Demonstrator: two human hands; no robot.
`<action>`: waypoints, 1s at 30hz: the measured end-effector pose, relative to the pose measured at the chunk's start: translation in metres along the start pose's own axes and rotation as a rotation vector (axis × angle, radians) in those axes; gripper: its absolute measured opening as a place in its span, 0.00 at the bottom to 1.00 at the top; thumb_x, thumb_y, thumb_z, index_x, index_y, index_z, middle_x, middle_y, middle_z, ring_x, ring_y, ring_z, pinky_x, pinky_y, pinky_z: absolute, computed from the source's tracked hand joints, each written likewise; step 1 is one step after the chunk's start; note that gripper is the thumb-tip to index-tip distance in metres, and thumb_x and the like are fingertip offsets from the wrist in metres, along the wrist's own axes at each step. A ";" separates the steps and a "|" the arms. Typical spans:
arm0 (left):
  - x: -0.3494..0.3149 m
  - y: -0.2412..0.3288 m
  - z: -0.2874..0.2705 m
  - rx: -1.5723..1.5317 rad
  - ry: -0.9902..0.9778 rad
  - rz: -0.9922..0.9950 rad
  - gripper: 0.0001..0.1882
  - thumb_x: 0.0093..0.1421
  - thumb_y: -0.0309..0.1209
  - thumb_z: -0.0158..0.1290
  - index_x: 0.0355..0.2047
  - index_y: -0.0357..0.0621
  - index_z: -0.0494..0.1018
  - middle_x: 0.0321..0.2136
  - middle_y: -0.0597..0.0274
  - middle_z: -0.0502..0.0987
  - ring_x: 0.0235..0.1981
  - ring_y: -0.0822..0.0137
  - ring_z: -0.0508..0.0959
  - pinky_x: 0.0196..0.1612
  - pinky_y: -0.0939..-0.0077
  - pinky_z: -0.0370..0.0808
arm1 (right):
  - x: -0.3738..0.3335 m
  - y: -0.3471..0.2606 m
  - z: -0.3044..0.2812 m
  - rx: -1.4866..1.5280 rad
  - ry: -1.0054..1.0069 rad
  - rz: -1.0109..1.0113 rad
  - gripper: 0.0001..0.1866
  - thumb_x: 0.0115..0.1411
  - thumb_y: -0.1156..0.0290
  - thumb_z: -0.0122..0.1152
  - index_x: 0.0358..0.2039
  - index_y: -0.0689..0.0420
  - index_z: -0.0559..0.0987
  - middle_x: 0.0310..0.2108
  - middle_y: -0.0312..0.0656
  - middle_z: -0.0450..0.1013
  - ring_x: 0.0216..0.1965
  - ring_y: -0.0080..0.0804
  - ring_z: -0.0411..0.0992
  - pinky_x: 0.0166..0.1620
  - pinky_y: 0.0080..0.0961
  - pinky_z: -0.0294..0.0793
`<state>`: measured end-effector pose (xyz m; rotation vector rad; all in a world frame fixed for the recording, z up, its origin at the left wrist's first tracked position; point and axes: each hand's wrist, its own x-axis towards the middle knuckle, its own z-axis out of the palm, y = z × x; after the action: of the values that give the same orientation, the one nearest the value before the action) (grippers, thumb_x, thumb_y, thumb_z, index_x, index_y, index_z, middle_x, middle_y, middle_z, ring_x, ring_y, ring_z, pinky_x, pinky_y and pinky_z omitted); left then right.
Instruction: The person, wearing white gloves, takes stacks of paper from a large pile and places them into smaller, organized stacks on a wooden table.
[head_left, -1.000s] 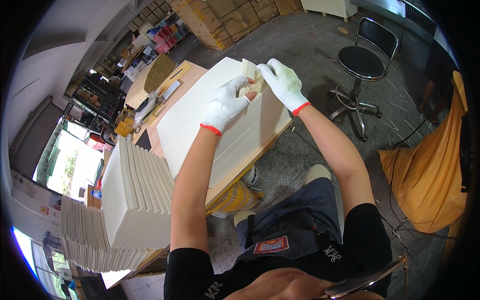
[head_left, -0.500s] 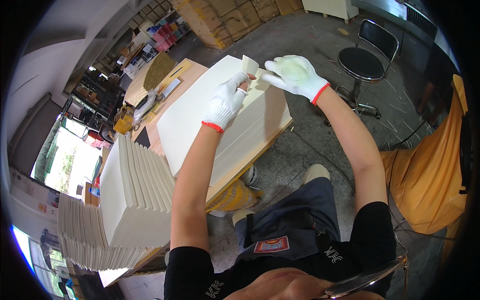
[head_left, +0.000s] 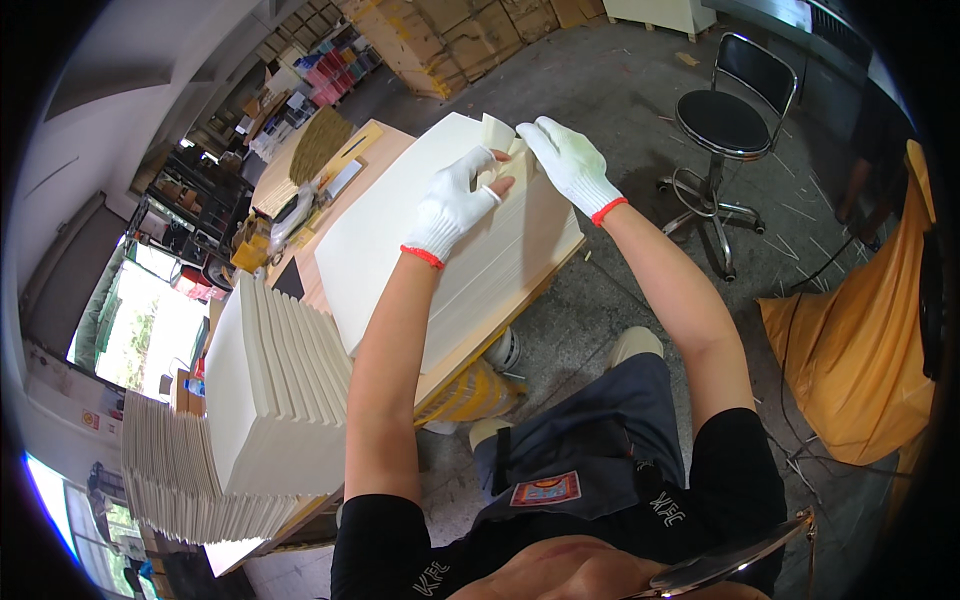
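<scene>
A thick stack of large white sheets [head_left: 385,220] lies on the wooden table, its layered edge toward me. At its far right corner a small flap of paper [head_left: 496,131] stands turned up. My left hand [head_left: 448,205], in a white glove with bare thumb and fingertip, rests on the stack beside that flap. Its thumb and forefinger are apart, with nothing visibly pinched between them. Against the same corner, my right hand [head_left: 570,160] in a white red-cuffed glove has its fingers stretched out along the stack's edge. Part of the corner is hidden behind it.
Fanned stacks of white sheets [head_left: 285,350] and thinner board [head_left: 180,470] stand at left. The wooden table [head_left: 375,145] carries tools and a yellow box [head_left: 247,248] farther back. A black swivel chair [head_left: 722,122] and an orange cloth cover [head_left: 850,350] are at right.
My right hand has moved left and in against the stack's corner, its fingers closing together. My left thumb and forefinger have spread apart. The flap stays turned up.
</scene>
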<state>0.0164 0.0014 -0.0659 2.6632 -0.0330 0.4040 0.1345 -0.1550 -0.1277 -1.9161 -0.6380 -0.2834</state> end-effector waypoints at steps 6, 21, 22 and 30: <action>0.003 -0.005 0.001 -0.024 -0.027 -0.056 0.22 0.59 0.40 0.63 0.54 0.55 0.75 0.47 0.52 0.82 0.48 0.54 0.80 0.53 0.64 0.74 | -0.002 0.001 0.001 0.014 0.002 -0.023 0.25 0.71 0.43 0.42 0.37 0.52 0.75 0.32 0.51 0.75 0.36 0.56 0.73 0.40 0.46 0.69; -0.003 0.004 -0.004 -0.055 -0.021 -0.030 0.18 0.66 0.36 0.52 0.56 0.54 0.74 0.42 0.48 0.82 0.42 0.54 0.82 0.50 0.65 0.75 | -0.004 -0.009 -0.005 -0.007 -0.029 0.013 0.26 0.70 0.41 0.44 0.33 0.54 0.72 0.29 0.51 0.73 0.33 0.55 0.72 0.38 0.45 0.68; -0.002 0.007 -0.005 -0.032 -0.060 -0.052 0.18 0.66 0.36 0.51 0.56 0.54 0.74 0.42 0.48 0.82 0.42 0.54 0.82 0.50 0.65 0.75 | -0.003 -0.006 -0.004 -0.014 -0.020 0.012 0.26 0.70 0.42 0.44 0.33 0.54 0.72 0.29 0.51 0.73 0.33 0.56 0.72 0.38 0.46 0.68; 0.001 0.002 -0.001 0.039 -0.034 -0.050 0.20 0.61 0.41 0.61 0.52 0.50 0.75 0.45 0.51 0.83 0.46 0.57 0.81 0.52 0.65 0.74 | -0.001 0.000 0.001 -0.008 0.008 -0.023 0.25 0.71 0.43 0.45 0.33 0.54 0.71 0.27 0.53 0.72 0.32 0.57 0.72 0.37 0.47 0.68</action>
<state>0.0166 0.0003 -0.0645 2.7038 0.0308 0.3466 0.1330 -0.1543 -0.1284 -1.9154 -0.6541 -0.3086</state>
